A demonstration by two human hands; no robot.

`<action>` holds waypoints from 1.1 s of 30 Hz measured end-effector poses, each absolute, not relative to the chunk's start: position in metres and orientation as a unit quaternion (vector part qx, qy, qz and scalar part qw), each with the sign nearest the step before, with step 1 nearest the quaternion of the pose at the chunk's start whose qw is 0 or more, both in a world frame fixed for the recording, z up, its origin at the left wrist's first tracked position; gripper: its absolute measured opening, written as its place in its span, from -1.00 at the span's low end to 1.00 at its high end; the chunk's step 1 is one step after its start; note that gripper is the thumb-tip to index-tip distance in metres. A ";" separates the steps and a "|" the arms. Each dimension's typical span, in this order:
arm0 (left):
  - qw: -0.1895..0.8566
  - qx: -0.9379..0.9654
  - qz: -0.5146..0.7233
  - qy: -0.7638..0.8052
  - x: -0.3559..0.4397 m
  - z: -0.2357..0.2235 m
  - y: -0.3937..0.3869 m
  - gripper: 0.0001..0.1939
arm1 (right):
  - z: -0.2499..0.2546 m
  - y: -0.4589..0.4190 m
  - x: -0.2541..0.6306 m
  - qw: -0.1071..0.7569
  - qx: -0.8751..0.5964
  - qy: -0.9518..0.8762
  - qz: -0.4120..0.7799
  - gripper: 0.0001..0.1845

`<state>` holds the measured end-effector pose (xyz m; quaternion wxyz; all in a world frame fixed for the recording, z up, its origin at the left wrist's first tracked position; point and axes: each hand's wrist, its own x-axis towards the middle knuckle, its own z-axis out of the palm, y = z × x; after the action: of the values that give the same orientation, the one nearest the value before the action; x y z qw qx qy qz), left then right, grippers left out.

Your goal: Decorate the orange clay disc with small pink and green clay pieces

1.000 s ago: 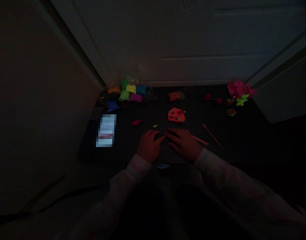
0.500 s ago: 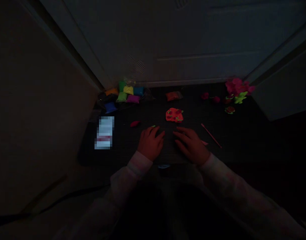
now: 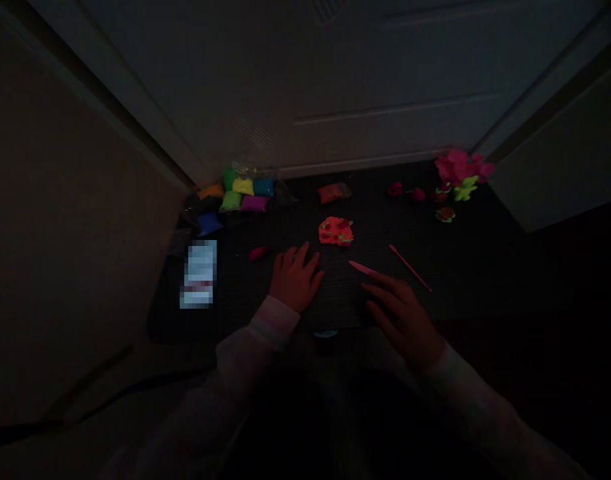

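Note:
My left hand (image 3: 296,279) rests on the dark table with its fingers spread, holding nothing visible. Left of it lies a small dark pink clay piece (image 3: 258,253). Beyond the hands is a flat orange-red clay shape (image 3: 330,231) with darker red and green bits on it. My right hand (image 3: 404,313) is open, fingers stretched forward and apart. A pink, pointed clay knife (image 3: 361,267) lies by its fingertips, its rear part hidden by the fingers. A thin pink modelling stick (image 3: 410,268) lies to the right.
Several coloured clay packets (image 3: 242,187) are heaped at the back left, and an orange packet (image 3: 334,193) lies at the back middle. A blurred white panel (image 3: 199,275) is at left. Pink clay flowers (image 3: 460,167) and a yellow-green figure (image 3: 466,189) stand at the back right.
My right hand has drawn back and to the right, uncovering the pointed front of the pink clay knife. My left hand stays spread on the table. The view has shifted slightly.

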<state>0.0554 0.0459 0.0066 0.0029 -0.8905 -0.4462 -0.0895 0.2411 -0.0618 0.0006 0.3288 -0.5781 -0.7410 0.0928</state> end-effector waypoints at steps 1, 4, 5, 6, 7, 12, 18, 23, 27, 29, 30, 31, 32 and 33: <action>0.002 -0.890 -0.090 -0.446 0.056 0.007 0.046 -0.62 | 0.000 -0.064 0.241 0.331 -0.580 -0.738 0.096 -0.67; -0.002 -0.892 -0.091 -0.443 0.054 0.007 0.044 -0.62 | -0.004 -0.068 0.242 0.334 -0.581 -0.735 0.102 -0.66; -0.003 -0.893 -0.091 -0.440 0.052 0.008 0.043 -0.62 | -0.005 -0.069 0.241 0.335 -0.580 -0.736 0.102 -0.66; -0.005 -0.894 -0.092 -0.438 0.051 0.008 0.040 -0.63 | -0.006 -0.070 0.241 0.334 -0.580 -0.736 0.102 -0.66; -0.007 -0.896 -0.092 -0.434 0.049 0.009 0.037 -0.63 | -0.006 -0.071 0.241 0.335 -0.581 -0.735 0.100 -0.66; -0.009 -0.897 -0.092 -0.432 0.038 0.014 0.019 -0.64 | -0.008 -0.073 0.239 0.334 -0.586 -0.732 0.099 -0.67; -0.011 -0.896 -0.093 -0.434 0.029 0.013 0.005 -0.63 | -0.009 -0.072 0.234 0.331 -0.581 -0.736 0.104 -0.68; -0.012 -0.894 -0.097 -0.438 0.032 0.010 0.008 -0.63 | -0.011 -0.071 0.230 0.324 -0.582 -0.739 0.100 -0.70; -0.008 -0.894 -0.092 -0.438 0.039 0.010 0.017 -0.63 | -0.013 -0.071 0.231 0.318 -0.586 -0.738 0.106 -0.69; -0.004 -0.894 -0.088 -0.439 0.043 0.010 0.022 -0.63 | -0.013 -0.071 0.231 0.319 -0.588 -0.736 0.107 -0.69; -0.001 -0.894 -0.087 -0.440 0.045 0.010 0.024 -0.63 | -0.013 -0.071 0.232 0.321 -0.589 -0.734 0.105 -0.69; 0.002 -0.894 -0.086 -0.440 0.046 0.010 0.026 -0.64 | -0.013 -0.072 0.232 0.323 -0.589 -0.733 0.104 -0.69; 0.004 -0.894 -0.086 -0.440 0.048 0.010 0.028 -0.64 | -0.013 -0.072 0.232 0.325 -0.589 -0.733 0.103 -0.70; 0.006 -0.894 -0.086 -0.439 0.049 0.010 0.029 -0.64 | -0.013 -0.072 0.232 0.326 -0.589 -0.732 0.102 -0.70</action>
<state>0.0485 0.0288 0.0101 0.0063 -0.8945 -0.4387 -0.0864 0.2319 -0.0724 -0.0131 0.3260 -0.5891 -0.7324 0.1016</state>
